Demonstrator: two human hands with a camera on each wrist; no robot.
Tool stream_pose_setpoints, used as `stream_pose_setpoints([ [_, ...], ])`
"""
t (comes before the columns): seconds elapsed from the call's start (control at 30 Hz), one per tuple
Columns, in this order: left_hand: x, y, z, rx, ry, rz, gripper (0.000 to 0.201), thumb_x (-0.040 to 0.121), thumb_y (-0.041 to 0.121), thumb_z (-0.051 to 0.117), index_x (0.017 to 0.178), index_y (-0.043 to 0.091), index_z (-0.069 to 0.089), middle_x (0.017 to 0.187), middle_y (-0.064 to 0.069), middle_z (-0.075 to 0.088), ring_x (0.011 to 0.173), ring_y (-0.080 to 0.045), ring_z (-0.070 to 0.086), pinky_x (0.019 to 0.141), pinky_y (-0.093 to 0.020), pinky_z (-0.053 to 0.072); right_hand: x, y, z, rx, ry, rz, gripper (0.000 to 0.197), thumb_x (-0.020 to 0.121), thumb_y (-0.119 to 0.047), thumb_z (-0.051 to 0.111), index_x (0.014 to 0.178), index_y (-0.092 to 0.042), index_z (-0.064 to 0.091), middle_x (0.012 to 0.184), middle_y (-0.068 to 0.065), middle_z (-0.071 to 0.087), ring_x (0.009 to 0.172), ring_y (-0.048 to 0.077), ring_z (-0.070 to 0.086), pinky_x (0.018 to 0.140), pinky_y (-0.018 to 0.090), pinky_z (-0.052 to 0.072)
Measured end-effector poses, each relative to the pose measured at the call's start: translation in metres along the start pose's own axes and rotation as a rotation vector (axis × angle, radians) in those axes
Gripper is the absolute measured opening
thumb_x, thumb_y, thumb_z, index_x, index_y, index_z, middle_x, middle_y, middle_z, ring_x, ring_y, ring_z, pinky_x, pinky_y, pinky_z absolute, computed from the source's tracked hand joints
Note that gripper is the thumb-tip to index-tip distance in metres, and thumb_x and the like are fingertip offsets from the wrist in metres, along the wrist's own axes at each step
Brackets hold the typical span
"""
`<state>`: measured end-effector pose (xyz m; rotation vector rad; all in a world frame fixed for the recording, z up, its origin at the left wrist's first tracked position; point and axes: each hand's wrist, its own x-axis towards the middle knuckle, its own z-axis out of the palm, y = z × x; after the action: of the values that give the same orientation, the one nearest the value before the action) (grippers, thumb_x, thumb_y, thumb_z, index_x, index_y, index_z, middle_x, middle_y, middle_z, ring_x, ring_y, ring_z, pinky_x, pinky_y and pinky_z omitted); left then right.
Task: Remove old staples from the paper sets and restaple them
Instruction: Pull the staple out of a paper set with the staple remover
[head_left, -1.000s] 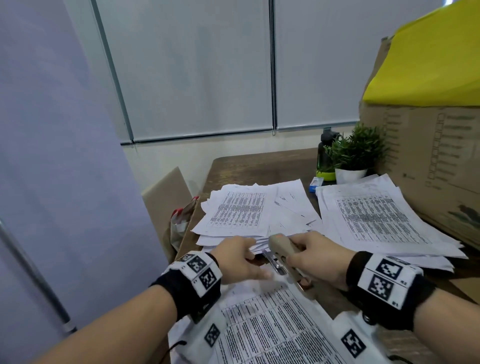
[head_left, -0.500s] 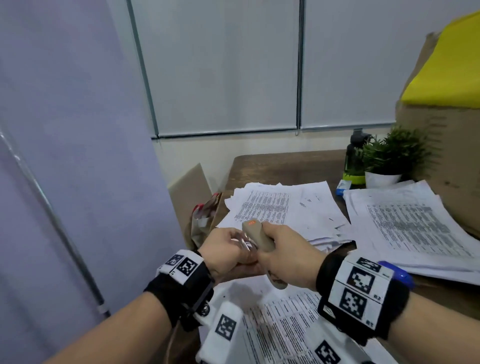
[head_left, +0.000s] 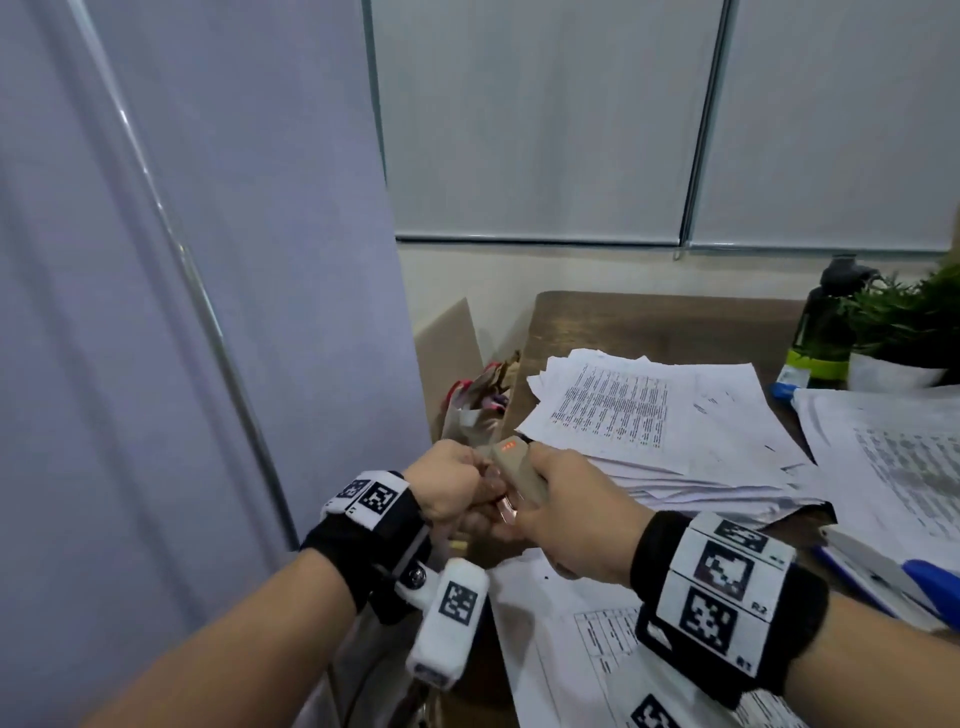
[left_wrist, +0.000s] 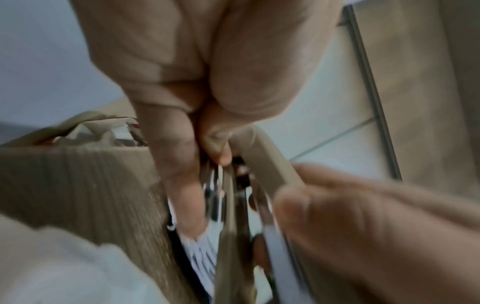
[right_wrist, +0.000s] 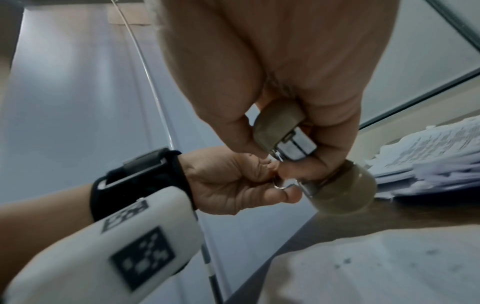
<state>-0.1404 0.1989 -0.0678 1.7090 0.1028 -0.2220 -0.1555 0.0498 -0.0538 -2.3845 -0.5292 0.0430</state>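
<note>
staples are the business right now, and one of them seems to be caught at the front of the stapler (head_left: 517, 475). my right hand (head_left: 574, 512) is clenched around the beige stapler, lifted off the worktop (head_left: 660, 322) and held out past its left edge. my left hand (head_left: 452, 486) pinches at the metal nose of it; in the right wrist view a small bent bit of wire (right_wrist: 279, 186) sits between my left fingertips (right_wrist: 291, 195) and the metal mouth, which i take to be an old staple being picked off. the left wrist view is too blurred to confirm that.

just below and beyond my hands, beside the worktop, stands an open cardboard box (head_left: 452, 364) with crumpled wrappers inside, so i judge this is where the scrap goes.

as for progress: the paper set (head_left: 587, 639) nearest me lies flat on the worktop under my right wrist, and i cannot see its corner well enough to say whether it is restapled yet. a fanned pile of printed sheets (head_left: 649, 410) lies further back and another pile (head_left: 893, 457) to the right; which is finished and which is waiting i cannot tell. a second, blue and white stapler (head_left: 893, 577) lies near the right edge. a dark bottle (head_left: 826, 322) and a potted plant (head_left: 904, 322) stand at the far corner. plenty looks left to do.
</note>
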Motion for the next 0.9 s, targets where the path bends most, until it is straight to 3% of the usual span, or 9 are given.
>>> stream_pose_setpoints([
  [0.13, 0.000, -0.002, -0.020, -0.085, -0.083, -0.043, 0.027, 0.099, -0.007, 0.042, 0.082, -0.010, 0.062, 0.069, -0.022, 0.069, 0.053, -0.024, 0.069, 0.052, -0.031, 0.060, 0.002, -0.007, 0.007, -0.001, -0.016, 0.004, 0.016, 0.087, -0.015, 0.054, 0.095, -0.012, 0.041, 0.090, 0.010, 0.043, 0.069, 0.020, 0.042, 0.049, 0.020, 0.026],
  [0.23, 0.009, -0.005, -0.028, -0.052, -0.039, -0.046, 0.023, 0.100, -0.003, 0.045, 0.086, -0.010, 0.062, 0.075, -0.025, 0.069, 0.055, -0.024, 0.070, 0.051, -0.028, 0.059, 0.002, -0.009, 0.006, -0.017, -0.044, 0.011, 0.015, 0.085, -0.012, 0.053, 0.098, -0.008, 0.045, 0.088, 0.012, 0.046, 0.059, 0.017, 0.042, 0.047, 0.022, 0.029],
  [0.33, 0.019, -0.016, -0.035, 0.036, 0.052, -0.062, 0.022, 0.100, 0.002, 0.048, 0.084, -0.006, 0.060, 0.068, -0.019, 0.069, 0.057, -0.026, 0.071, 0.053, -0.029, 0.060, -0.004, -0.006, 0.003, 0.015, -0.081, 0.041, 0.016, 0.084, -0.011, 0.056, 0.099, -0.007, 0.052, 0.082, 0.011, 0.052, 0.055, 0.017, 0.044, 0.046, 0.024, 0.034],
  [0.43, 0.027, -0.036, -0.044, 0.323, 0.153, -0.073, 0.024, 0.099, 0.000, 0.050, 0.077, -0.001, 0.059, 0.065, -0.014, 0.066, 0.053, -0.023, 0.066, 0.056, -0.031, 0.060, -0.011, 0.006, -0.004, 0.025, -0.096, 0.088, 0.012, 0.084, -0.010, 0.055, 0.096, -0.008, 0.054, 0.076, 0.016, 0.056, 0.055, 0.023, 0.047, 0.047, 0.028, 0.039],
  [0.53, 0.031, -0.057, -0.052, 0.756, 0.128, -0.080, 0.014, 0.096, 0.006, 0.057, 0.094, 0.002, 0.071, 0.093, -0.014, 0.071, 0.075, -0.024, 0.063, 0.077, -0.035, 0.056, -0.015, 0.020, -0.009, 0.085, -0.112, 0.132, 0.012, 0.084, -0.008, 0.053, 0.096, -0.007, 0.056, 0.086, 0.030, 0.063, 0.047, 0.024, 0.047, 0.045, 0.031, 0.039],
  [0.6, 0.035, -0.068, -0.056, 0.891, 0.079, -0.087, 0.019, 0.097, 0.013, 0.058, 0.107, 0.006, 0.072, 0.110, -0.013, 0.070, 0.089, -0.026, 0.065, 0.083, -0.034, 0.054, -0.019, 0.027, -0.013, 0.067, -0.115, 0.147, 0.009, 0.086, -0.007, 0.055, 0.094, -0.004, 0.055, 0.071, 0.025, 0.061, 0.042, 0.021, 0.046, 0.044, 0.029, 0.038],
  [0.67, 0.036, -0.072, -0.058, 0.955, 0.075, -0.089, 0.021, 0.099, 0.015, 0.056, 0.111, 0.008, 0.072, 0.114, -0.011, 0.070, 0.096, -0.026, 0.065, 0.083, -0.031, 0.050, -0.024, 0.033, -0.017, 0.082, -0.135, 0.166, 0.007, 0.088, -0.005, 0.053, 0.092, 0.000, 0.052, 0.053, 0.014, 0.049, 0.037, 0.021, 0.042, 0.045, 0.032, 0.036],
  [0.77, 0.040, -0.069, -0.060, 1.000, 0.111, -0.075, 0.023, 0.100, 0.014, 0.052, 0.113, 0.008, 0.071, 0.110, -0.009, 0.069, 0.101, -0.024, 0.063, 0.079, -0.027, 0.041, -0.035, 0.038, -0.024, 0.065, -0.174, 0.168, 0.004, 0.090, -0.005, 0.050, 0.088, -0.003, 0.052, 0.046, 0.011, 0.050, 0.037, 0.024, 0.044, 0.044, 0.035, 0.037],
  [0.9, 0.034, -0.048, -0.051, 0.952, 0.141, -0.034, 0.018, 0.099, 0.013, 0.054, 0.099, 0.018, 0.071, 0.085, -0.003, 0.058, 0.075, -0.017, 0.053, 0.075, -0.028, 0.042, -0.052, 0.041, -0.041, 0.084, -0.191, 0.181, 0.013, 0.087, -0.004, 0.045, 0.090, -0.006, 0.057, 0.050, 0.014, 0.052, 0.040, 0.025, 0.045, 0.045, 0.036, 0.039],
])
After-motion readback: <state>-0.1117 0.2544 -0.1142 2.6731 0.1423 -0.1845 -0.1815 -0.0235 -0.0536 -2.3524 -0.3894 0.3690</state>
